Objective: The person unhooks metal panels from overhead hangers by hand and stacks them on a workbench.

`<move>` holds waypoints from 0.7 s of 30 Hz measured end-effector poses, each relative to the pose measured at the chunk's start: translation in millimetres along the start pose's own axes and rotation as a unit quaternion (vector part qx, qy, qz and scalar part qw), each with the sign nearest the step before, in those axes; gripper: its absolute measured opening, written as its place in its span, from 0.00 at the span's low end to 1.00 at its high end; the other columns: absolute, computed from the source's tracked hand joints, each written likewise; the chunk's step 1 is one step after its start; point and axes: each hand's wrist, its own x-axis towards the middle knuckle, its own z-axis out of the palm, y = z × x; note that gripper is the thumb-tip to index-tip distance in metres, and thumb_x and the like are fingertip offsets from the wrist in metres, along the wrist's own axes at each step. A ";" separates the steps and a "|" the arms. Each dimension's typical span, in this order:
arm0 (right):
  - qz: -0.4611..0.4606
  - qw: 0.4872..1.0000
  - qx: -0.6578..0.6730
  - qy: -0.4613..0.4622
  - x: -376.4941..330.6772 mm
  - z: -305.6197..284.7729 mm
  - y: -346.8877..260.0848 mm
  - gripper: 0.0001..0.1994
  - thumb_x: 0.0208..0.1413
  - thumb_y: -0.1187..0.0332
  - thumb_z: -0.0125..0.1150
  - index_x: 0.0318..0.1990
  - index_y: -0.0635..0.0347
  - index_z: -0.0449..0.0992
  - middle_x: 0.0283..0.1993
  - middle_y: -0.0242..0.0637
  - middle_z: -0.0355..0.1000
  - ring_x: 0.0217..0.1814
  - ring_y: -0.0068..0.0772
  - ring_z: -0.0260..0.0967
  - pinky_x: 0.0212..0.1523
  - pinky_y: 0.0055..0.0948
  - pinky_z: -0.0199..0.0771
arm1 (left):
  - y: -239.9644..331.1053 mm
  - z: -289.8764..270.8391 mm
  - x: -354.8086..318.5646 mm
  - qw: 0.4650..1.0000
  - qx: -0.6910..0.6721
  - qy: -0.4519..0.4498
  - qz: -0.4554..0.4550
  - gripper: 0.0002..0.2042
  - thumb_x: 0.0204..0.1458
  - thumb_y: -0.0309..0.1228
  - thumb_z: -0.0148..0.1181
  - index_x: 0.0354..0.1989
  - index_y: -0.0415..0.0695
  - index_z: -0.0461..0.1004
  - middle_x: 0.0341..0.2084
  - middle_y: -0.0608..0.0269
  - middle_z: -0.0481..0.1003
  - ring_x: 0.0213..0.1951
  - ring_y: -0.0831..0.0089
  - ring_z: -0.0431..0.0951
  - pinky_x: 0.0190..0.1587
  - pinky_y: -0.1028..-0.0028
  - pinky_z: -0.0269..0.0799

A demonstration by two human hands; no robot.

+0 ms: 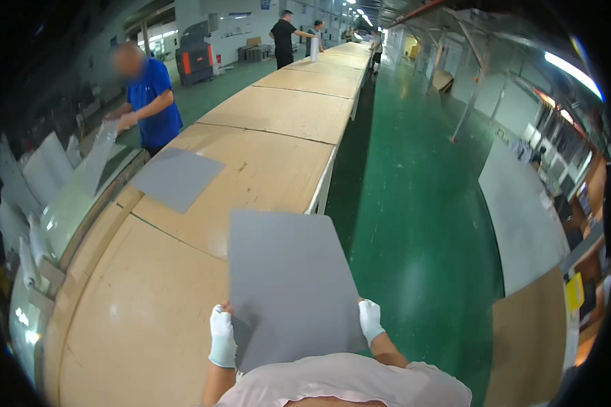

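Note:
A large flat grey sheet (295, 285) with rounded corners is held out in front of my body, its left part over the table. My left hand (222, 336), in a white glove with bare fingertips, grips the sheet's left edge. At the opposite edge my right hand (371, 320), gloved the same way, is closed on it too. Fingers behind the sheet are hidden. Farther along, a second grey sheet (178, 179) lies flat on the tan tabletop (142, 292), near its left side.
A co-worker in a blue shirt (153, 102) handles a clear sheet (102, 152) across the table at the left. More people stand far down the long table. Green floor (414, 271) runs along the right, beside large leaning boards (523, 217). A dark machine (195, 54) stands behind.

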 end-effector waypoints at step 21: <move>-0.131 0.919 0.103 -0.357 422.0 358.5 -284.8 0.07 0.50 0.72 0.47 0.27 0.67 0.70 0.17 0.28 0.56 0.21 0.17 0.53 0.22 0.26 0.57 | -47.2 -42.5 326.2 0.926 -0.168 0.303 -0.146 0.12 0.53 0.32 0.43 0.37 0.38 0.70 0.24 0.66 0.68 0.25 0.77 0.65 0.28 0.76 0.63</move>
